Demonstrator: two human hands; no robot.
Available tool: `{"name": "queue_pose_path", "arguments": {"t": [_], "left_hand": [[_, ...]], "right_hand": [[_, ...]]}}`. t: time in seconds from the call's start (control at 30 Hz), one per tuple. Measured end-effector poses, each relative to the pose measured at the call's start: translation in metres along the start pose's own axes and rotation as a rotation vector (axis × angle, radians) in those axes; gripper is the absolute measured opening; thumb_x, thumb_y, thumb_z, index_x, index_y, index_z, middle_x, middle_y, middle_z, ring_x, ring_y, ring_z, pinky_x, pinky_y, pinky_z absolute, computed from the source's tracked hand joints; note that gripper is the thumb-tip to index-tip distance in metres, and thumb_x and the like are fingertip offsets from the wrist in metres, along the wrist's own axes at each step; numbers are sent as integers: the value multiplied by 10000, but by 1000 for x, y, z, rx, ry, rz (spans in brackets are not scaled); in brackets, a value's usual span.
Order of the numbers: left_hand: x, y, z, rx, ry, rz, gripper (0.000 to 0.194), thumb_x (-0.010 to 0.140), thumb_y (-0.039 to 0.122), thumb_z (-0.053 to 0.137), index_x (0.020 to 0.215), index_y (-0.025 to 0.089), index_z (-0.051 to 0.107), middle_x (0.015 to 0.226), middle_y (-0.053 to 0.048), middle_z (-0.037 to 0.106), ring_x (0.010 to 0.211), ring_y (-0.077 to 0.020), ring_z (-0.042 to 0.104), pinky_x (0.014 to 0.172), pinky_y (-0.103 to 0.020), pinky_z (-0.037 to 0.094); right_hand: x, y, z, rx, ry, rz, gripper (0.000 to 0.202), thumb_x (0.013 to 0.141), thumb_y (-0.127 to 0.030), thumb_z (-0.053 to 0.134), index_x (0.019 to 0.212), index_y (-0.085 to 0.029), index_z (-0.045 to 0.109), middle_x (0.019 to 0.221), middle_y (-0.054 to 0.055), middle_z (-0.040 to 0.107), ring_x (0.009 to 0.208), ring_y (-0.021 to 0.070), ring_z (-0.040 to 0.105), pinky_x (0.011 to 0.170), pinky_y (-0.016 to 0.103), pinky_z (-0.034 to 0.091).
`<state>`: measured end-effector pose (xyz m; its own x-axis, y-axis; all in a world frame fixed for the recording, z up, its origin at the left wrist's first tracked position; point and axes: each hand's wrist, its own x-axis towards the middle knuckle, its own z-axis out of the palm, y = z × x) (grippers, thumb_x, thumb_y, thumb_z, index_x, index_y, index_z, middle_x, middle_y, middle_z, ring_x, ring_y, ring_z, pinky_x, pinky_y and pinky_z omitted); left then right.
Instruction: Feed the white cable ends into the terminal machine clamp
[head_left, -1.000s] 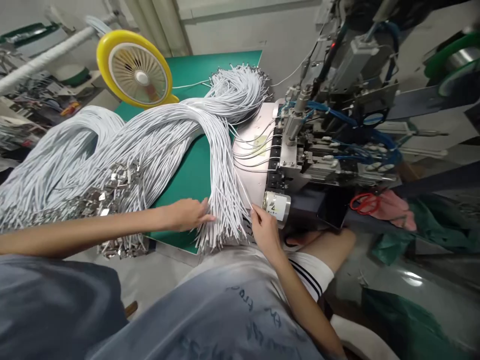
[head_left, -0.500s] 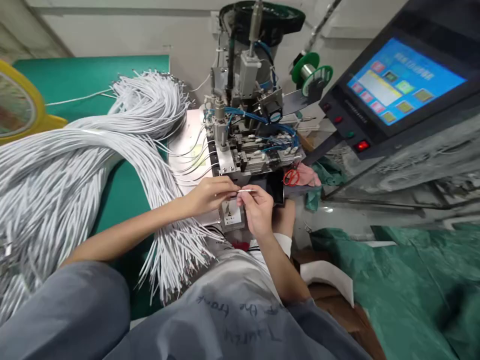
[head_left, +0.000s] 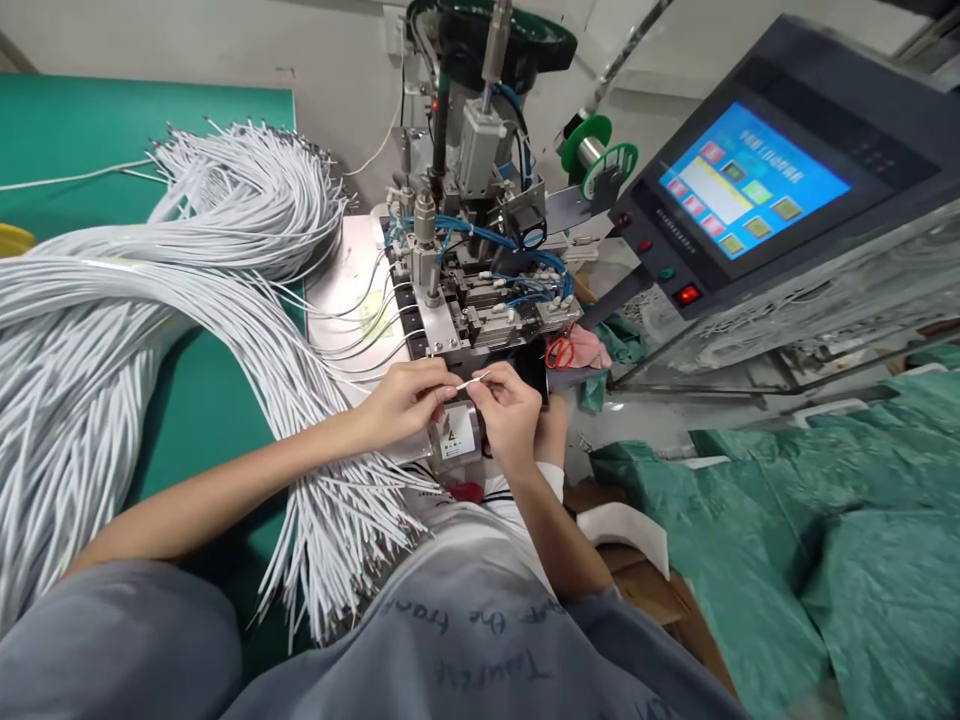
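Between my two hands runs the end of a thin white cable [head_left: 471, 382], held just in front of the machine. My left hand [head_left: 411, 400] pinches it from the left, thumb against the fingers. On the other side, my right hand [head_left: 507, 408] pinches the cable near its tip. Right behind the hands stands a metal machine [head_left: 480, 300] with cylinders and blue air tubes. Several white cables reach into its left side from a big bundle of white cables [head_left: 255, 300] on the green table top [head_left: 217, 385]. Fine detail of the cable tip is too small to tell.
At the right a control panel with a lit blue screen [head_left: 754, 180] juts out. A green solder-wire spool [head_left: 596, 155] hangs behind the machine. Red-handled scissors [head_left: 559, 352] lie near a pink cloth [head_left: 589, 347]. Green sheeting [head_left: 750, 530] covers things at the lower right.
The camera view has shifted, so the scene sits further left. Both hands stay at the machine's front with the white cable between them, which now tilts up toward the right.
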<state>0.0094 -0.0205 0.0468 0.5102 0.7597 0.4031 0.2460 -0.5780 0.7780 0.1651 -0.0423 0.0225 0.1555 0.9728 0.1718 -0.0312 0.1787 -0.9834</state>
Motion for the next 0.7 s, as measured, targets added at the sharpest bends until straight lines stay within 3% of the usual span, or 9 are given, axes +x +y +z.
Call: {"name": "queue_pose_path", "arguments": {"t": [0.2,0.4,0.47,0.57,0.7], "left_hand": [[1,-8,-3,-36,-81,-58,207,890,184,458,925,142,658,672,-8,557,549,-83,543,560,-212,457],[1,-17,-4,138,-143,50,232,871,149,441,946,152,660,737,-48,583,676,-131,542,617,-247,440],[0,-17,-1,147,-115,33,212,865,154,457,902,145,666,716,-43,581,660,-128,531,609,-241,430],[-1,-14,5,84,-63,-5,170,848,160,499,810,142,664,666,-23,576,614,-110,518,585,-222,419],[-3,-13,7,51,-35,-15,152,841,172,518,786,148,658,657,-13,574,593,-101,509,568,-213,412]], "right_hand": [[7,-9,-10,-106,-74,-17,98,732,-273,651,708,-192,700,687,10,564,680,132,530,611,267,424],[21,-22,-27,-337,-327,40,145,707,-262,644,615,-161,693,488,-44,417,478,73,340,458,229,272],[20,-17,-24,-287,-310,76,162,703,-270,642,593,-155,676,473,-49,393,472,70,324,463,229,268],[11,-4,-13,-130,-184,124,180,710,-308,640,619,-155,668,539,-24,475,509,87,387,493,237,314],[6,4,-5,-147,-73,50,193,735,-322,620,638,-162,667,551,-15,469,538,100,391,521,249,336]]}}
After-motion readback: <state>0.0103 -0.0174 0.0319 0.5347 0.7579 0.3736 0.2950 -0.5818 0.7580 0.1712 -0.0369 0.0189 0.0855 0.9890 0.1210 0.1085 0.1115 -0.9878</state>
